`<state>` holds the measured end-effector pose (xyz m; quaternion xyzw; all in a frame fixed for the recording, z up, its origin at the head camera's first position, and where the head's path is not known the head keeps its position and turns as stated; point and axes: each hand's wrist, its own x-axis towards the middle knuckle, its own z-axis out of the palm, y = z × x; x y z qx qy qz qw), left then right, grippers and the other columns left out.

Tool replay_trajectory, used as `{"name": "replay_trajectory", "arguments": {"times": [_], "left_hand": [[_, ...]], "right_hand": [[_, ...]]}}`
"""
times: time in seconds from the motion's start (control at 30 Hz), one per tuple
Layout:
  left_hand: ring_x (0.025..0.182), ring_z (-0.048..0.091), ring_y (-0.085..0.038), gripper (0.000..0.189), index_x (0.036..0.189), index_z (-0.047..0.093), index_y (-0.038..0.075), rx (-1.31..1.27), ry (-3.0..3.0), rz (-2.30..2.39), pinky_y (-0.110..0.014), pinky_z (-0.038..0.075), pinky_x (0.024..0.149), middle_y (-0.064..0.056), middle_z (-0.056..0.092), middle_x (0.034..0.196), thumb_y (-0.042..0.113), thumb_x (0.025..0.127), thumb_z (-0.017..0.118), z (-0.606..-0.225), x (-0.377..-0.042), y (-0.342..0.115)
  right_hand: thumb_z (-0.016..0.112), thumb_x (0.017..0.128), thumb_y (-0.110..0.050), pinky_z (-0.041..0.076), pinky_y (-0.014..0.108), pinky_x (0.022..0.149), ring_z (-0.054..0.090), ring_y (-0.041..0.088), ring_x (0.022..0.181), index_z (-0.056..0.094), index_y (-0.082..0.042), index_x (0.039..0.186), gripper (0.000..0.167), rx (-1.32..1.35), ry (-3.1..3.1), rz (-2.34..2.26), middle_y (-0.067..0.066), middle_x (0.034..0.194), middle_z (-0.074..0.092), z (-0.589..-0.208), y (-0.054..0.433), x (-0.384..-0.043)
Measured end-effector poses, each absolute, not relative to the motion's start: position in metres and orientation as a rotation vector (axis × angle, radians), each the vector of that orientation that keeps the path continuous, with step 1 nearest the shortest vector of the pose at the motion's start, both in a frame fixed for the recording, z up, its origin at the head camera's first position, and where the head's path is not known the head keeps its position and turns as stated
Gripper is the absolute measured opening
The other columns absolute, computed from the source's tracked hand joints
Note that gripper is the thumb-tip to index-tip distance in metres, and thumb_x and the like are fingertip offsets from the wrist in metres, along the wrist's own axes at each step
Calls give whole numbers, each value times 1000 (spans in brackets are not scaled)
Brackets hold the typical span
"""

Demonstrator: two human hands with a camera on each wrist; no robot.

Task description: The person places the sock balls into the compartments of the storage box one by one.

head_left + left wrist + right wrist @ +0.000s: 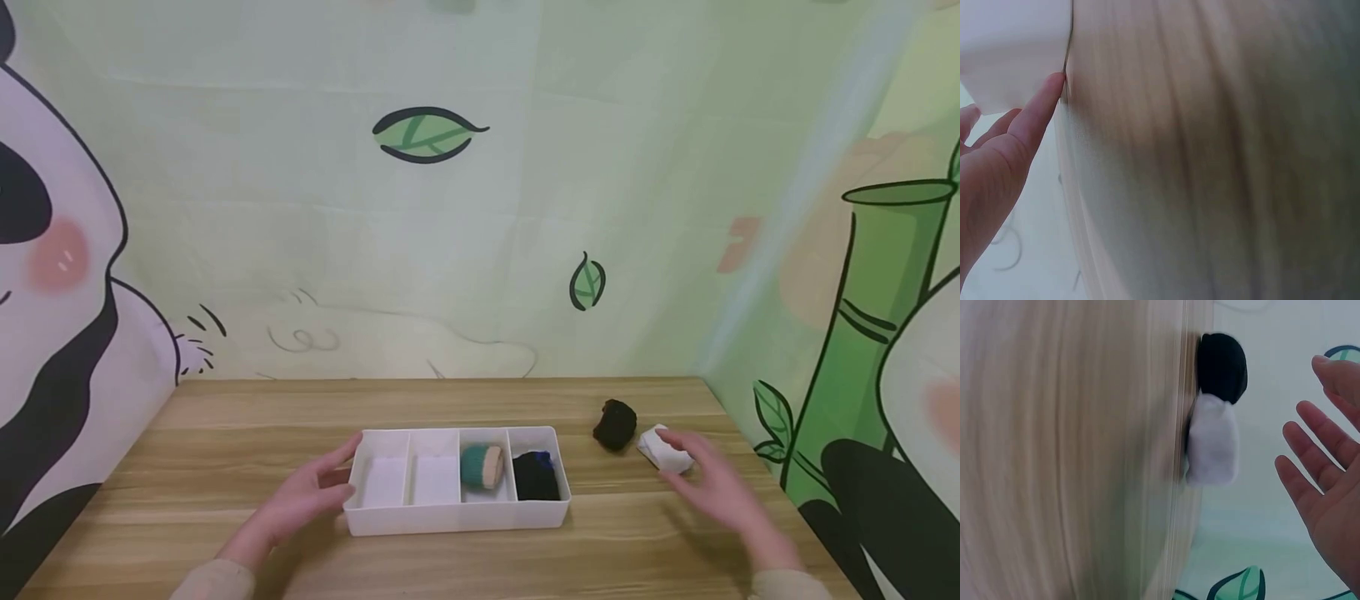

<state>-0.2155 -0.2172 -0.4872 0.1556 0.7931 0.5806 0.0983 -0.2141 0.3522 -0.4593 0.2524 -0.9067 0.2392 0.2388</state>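
A white divided box [457, 518] sits on the table, its compartments in a row. My left hand [311, 492] rests against the box's left end, fingers and thumb spread; in the left wrist view a fingertip [1054, 84] touches the box wall [1016, 69]. In the box lie a teal and beige rolled sock [480, 467] and, in the far-right compartment, a black rolled sock [535, 479] with some blue. At the right, my right hand [712, 483] hovers at a white rolled sock [660, 450], fingers apart and holding nothing. The right wrist view shows this hand [1329, 469] spread beside the white sock [1213, 447].
A black rolled sock [617, 425] lies just behind and left of the white one. The wooden table [247, 408] ends at a printed backdrop [300, 208] with leaves, pandas and bamboo. The two left compartments of the box hold nothing.
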Motion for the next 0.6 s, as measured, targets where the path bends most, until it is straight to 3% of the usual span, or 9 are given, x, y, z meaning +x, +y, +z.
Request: {"name": "replay_trajectory", "arguments": {"times": [0.17, 0.3, 0.4, 0.6], "left_hand": [[132, 43, -48, 74, 157, 27, 8, 452, 2340, 1730, -36, 51, 94, -26, 23, 158, 10, 93, 65, -488, -215, -217], [131, 42, -49, 74, 157, 26, 7, 475, 2340, 1728, -35, 51, 93, -27, 24, 157, 10, 93, 65, -489, -216, -218], [131, 42, -50, 75, 157, 25, 7, 493, 2337, 1721, -32, 50, 92, -27, 24, 157, 11, 94, 65, -489, -216, -218], [132, 42, -50, 74, 157, 24, 7, 492, 2342, 1710, -35, 51, 93, -28, 22, 157, 12, 95, 64, -487, -215, -218]], "right_hand": [[81, 72, 5, 39, 17, 92, 59, 36, 103, 60, 3, 126, 58, 699, -2490, 642, 19, 116, 64, -459, 364, -218], [83, 71, 4, 47, 38, 90, 59, 38, 104, 59, 4, 126, 60, 685, -2512, 624, 20, 117, 64, -461, 373, -223], [84, 70, 3, 47, 55, 86, 58, 40, 106, 58, 4, 126, 62, 693, -2526, 613, 22, 119, 63, -463, 379, -228], [85, 68, 3, 44, 64, 87, 53, 46, 112, 56, 4, 128, 67, 728, -2563, 624, 26, 124, 59, -463, 388, -235]]}}
